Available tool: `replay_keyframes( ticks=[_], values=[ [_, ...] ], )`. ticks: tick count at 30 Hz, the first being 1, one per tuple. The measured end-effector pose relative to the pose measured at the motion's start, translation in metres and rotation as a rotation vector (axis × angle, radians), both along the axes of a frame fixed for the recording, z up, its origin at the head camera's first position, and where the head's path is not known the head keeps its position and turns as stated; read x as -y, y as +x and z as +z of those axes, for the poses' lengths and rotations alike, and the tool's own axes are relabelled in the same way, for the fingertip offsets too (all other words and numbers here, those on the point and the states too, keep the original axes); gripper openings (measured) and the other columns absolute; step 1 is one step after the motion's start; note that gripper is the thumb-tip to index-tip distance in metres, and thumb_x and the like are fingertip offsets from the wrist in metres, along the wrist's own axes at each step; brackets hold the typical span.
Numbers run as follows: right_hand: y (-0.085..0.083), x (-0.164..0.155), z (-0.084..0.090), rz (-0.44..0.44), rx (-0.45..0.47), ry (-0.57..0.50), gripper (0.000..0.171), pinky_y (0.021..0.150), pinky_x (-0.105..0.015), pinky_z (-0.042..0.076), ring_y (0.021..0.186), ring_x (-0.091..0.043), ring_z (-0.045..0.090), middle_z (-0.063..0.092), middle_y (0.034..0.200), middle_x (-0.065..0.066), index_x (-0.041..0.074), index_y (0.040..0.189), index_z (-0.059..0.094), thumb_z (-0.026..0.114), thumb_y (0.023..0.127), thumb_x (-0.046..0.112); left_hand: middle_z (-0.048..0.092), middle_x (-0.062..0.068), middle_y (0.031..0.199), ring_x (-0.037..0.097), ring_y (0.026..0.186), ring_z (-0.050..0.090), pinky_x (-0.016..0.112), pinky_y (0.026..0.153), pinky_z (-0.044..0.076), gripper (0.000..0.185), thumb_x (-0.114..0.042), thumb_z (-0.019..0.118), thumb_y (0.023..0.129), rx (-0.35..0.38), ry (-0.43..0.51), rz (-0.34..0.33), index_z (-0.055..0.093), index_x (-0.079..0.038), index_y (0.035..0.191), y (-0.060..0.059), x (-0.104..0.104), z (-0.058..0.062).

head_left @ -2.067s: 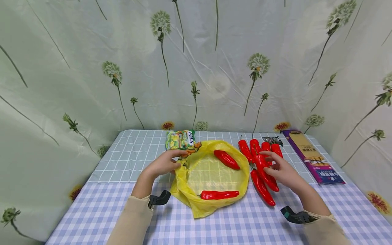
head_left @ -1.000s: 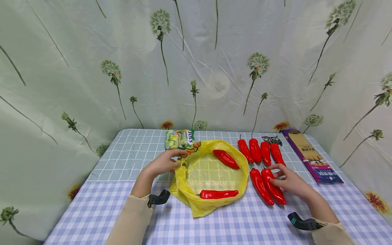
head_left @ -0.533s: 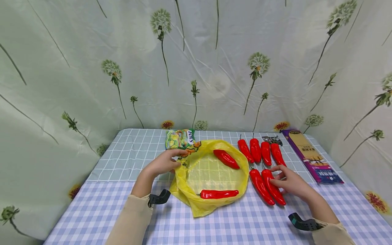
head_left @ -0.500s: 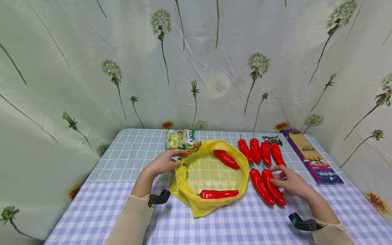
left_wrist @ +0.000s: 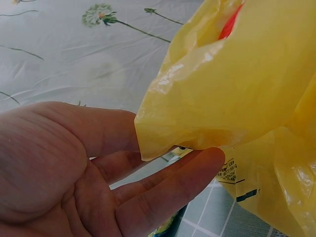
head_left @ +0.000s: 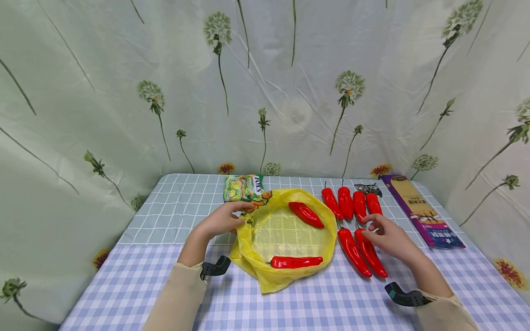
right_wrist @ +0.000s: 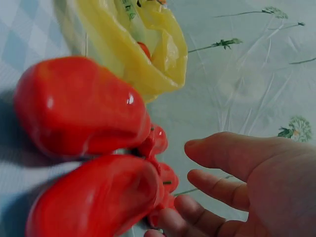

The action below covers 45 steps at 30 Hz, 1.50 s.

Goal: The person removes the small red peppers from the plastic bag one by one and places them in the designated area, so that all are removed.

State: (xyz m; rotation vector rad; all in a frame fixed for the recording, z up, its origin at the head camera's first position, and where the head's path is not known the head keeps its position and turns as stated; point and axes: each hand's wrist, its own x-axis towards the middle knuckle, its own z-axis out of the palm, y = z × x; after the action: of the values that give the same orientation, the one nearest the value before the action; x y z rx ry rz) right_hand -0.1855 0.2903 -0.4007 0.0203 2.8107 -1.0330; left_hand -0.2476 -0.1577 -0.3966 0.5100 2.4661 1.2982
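Observation:
My left hand [head_left: 221, 220] pinches the left edge of a yellow plastic bag [head_left: 271, 280], its mouth spread wide on the table. Inside the bag lie two red peppers, one towards the back [head_left: 306, 215] and one along the front [head_left: 296, 262]. My right hand [head_left: 385, 234] hovers just over the peppers to the right of the bag, fingers relaxed and holding nothing. Two long red peppers, a left one [head_left: 353, 253] and a right one [head_left: 371, 254], lie side by side in front. In the right wrist view, thumb and fingers are apart, beyond the near peppers [right_wrist: 81, 106].
Behind the front pair several more red peppers [head_left: 345, 202] lie in a row. A green snack packet [head_left: 244, 186] sits behind the bag, a small dark packet [head_left: 368, 189] at the back. A long purple and tan package [head_left: 422, 211] lies on the right.
The right hand set a red pepper down beside another in front, released it and rose slightly back and left. The left hand has stayed on the bag's edge.

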Motion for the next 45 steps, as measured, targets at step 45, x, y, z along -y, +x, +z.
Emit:
replay_keyframes(
  ticks=[45],
  values=[
    [-0.019, 0.114, 0.004, 0.458, -0.104, -0.142, 0.036, 0.083, -0.028, 0.055, 0.098, -0.02, 0.061, 0.067, 0.11, -0.009, 0.008, 0.125, 0.063, 0.071, 0.091, 0.017, 0.051, 0.018, 0.148, 0.018, 0.082, 0.066, 0.04, 0.065, 0.059, 0.055, 0.001, 0.055, 0.089, -0.001, 0.012, 0.005, 0.054, -0.01, 0.143, -0.001, 0.002, 0.0]
  ],
)
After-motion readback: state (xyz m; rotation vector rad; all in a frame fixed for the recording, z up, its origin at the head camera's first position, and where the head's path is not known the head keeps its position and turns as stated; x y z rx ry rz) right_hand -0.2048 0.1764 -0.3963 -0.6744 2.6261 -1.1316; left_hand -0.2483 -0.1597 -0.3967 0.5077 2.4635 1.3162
